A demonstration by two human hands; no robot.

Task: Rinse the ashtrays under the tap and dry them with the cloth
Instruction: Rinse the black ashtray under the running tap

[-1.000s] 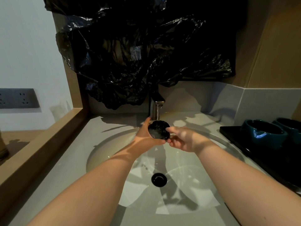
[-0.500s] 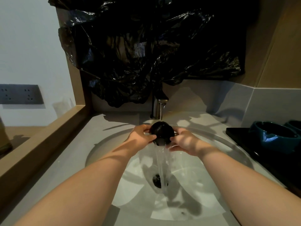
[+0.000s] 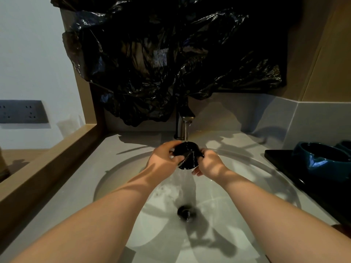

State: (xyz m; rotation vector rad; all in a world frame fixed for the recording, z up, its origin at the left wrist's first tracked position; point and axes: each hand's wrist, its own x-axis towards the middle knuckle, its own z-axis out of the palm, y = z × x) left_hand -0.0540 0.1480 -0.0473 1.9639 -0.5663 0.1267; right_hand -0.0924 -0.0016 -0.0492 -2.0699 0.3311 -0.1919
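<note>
Both hands, left hand (image 3: pixel 161 158) and right hand (image 3: pixel 209 163), grip black ashtray (image 3: pixel 187 155) under tap (image 3: pixel 183 128) stream; rotate slowly so water reaches every face; hold firm, wet.

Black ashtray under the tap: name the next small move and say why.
Probably rotate the black ashtray: the left hand and right hand grip its sides, and water from the tap strikes only its upper face, so other surfaces are likely unrinsed.

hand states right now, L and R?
Left hand: grips the black ashtray under the running tap.
Right hand: grips the same ashtray from the other side.
</note>
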